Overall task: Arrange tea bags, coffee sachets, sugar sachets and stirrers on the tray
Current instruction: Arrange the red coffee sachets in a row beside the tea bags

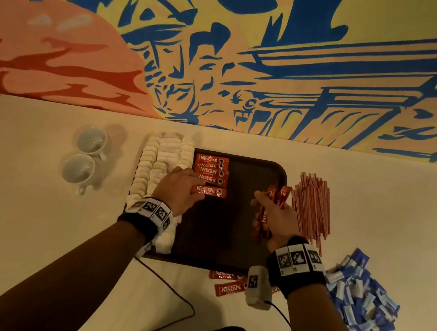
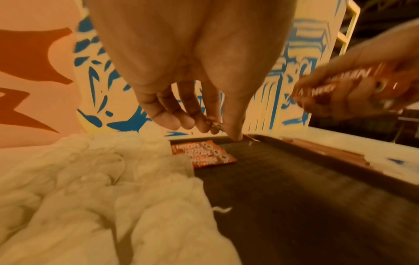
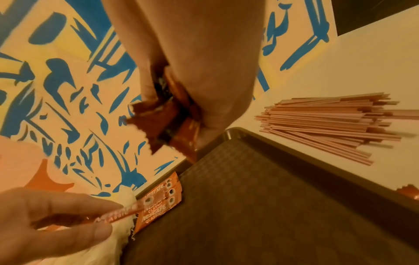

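Left hand (image 1: pixel 179 190) pinches sachet (image 1: pixel 209 191) over tray (image 1: pixel 256 171), below row; right hand (image 1: pixel 275 216) clutches sachet bundle (image 1: pixel 264 217).

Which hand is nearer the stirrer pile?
Right. The right hand, gripping coffee sachets, sits just beside the stirrer pile; the left hand is across the tray.
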`<state>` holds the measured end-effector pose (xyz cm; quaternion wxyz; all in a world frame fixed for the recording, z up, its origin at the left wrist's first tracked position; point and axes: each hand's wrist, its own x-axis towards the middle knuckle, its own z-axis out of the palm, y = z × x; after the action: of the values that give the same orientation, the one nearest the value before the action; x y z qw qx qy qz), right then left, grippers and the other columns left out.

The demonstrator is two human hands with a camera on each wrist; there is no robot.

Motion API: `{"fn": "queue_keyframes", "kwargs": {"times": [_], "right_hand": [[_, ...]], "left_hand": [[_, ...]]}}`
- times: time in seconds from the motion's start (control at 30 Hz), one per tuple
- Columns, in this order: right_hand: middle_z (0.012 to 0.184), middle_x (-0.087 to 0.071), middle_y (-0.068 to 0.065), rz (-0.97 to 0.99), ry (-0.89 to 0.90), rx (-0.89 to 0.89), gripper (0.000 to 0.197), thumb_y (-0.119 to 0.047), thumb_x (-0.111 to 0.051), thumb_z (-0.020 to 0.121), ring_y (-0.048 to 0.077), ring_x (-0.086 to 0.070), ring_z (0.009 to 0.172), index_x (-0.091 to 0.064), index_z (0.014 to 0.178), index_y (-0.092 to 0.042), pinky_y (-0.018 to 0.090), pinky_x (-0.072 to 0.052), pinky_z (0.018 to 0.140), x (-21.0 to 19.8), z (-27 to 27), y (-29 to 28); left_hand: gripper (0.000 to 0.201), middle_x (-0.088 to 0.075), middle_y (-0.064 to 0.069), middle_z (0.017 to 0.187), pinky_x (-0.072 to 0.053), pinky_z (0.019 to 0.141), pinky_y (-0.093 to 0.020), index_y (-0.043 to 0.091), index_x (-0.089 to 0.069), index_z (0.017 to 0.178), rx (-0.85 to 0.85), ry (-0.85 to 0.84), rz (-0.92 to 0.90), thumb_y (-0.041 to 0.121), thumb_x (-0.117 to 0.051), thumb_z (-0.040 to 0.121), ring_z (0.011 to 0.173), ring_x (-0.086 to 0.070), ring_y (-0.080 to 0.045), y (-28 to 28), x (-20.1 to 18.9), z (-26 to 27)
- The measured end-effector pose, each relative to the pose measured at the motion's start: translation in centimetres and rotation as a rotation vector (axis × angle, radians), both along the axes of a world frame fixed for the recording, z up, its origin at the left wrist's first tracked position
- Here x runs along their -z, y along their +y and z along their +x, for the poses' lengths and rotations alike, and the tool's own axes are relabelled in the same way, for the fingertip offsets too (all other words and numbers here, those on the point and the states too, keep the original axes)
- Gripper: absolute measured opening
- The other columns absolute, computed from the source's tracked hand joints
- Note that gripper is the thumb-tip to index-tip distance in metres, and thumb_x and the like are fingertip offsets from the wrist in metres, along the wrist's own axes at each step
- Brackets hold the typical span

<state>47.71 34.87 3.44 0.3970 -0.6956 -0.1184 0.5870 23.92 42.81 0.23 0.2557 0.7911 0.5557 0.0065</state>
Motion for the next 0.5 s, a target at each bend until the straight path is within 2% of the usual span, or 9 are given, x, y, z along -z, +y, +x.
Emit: {"fn": "queue_keyframes", "kwargs": {"times": [0.1, 0.23, 0.37, 0.5], "right_hand": [[0.069, -0.066, 0.000, -0.059, 0.016, -0.016, 0.025, -0.031, -0.071, 0.094, 0.017, -0.058, 0.056, -0.072, 0.103, -0.008, 0.026, -0.048, 0.049, 0.2, 0.7, 0.0], [0.067, -0.061, 0.003, -0.083, 0.037, 0.000, 0.023, -0.030, -0.071, 0.094, 0.019, -0.056, 0.054, -0.068, 0.097, -0.007, 0.028, -0.046, 0.048, 0.6, 1.2, -0.4], [0.065, -0.060, 0.004, -0.073, 0.040, 0.010, 0.018, -0.026, -0.071, 0.094, 0.019, -0.055, 0.051, -0.066, 0.091, -0.008, 0.030, -0.046, 0.050, 0.7, 0.9, -0.8], [0.068, -0.061, 0.005, -0.055, 0.038, 0.001, 0.015, -0.023, -0.071, 0.094, 0.018, -0.056, 0.051, -0.067, 0.095, -0.008, 0.032, -0.047, 0.052, 0.7, 0.9, -0.9]], "left_hand": [[0.040, -0.059, 0.001, 0.134, -0.036, 0.109, -0.041, 0.028, -0.064, 0.131, 0.050, 0.119, 0.016, 0.039, -0.066, 0.093, 0.124, -0.047, -0.024, 0.9, 1.3, 0.4], [0.036, -0.055, 0.006, 0.138, -0.031, 0.109, -0.045, 0.034, -0.064, 0.128, 0.047, 0.179, 0.037, 0.040, -0.064, 0.092, 0.131, -0.040, -0.021, 1.4, 2.2, 1.2], [0.035, -0.052, 0.006, 0.138, -0.031, 0.108, -0.044, 0.035, -0.065, 0.124, 0.052, 0.219, 0.012, 0.037, -0.067, 0.089, 0.132, -0.038, -0.021, 1.8, 3.1, 1.5], [0.036, -0.051, 0.003, 0.140, -0.032, 0.109, -0.044, 0.031, -0.065, 0.125, 0.032, 0.233, -0.008, 0.035, -0.068, 0.089, 0.133, -0.038, -0.023, 2.2, 3.6, 1.4]]}}
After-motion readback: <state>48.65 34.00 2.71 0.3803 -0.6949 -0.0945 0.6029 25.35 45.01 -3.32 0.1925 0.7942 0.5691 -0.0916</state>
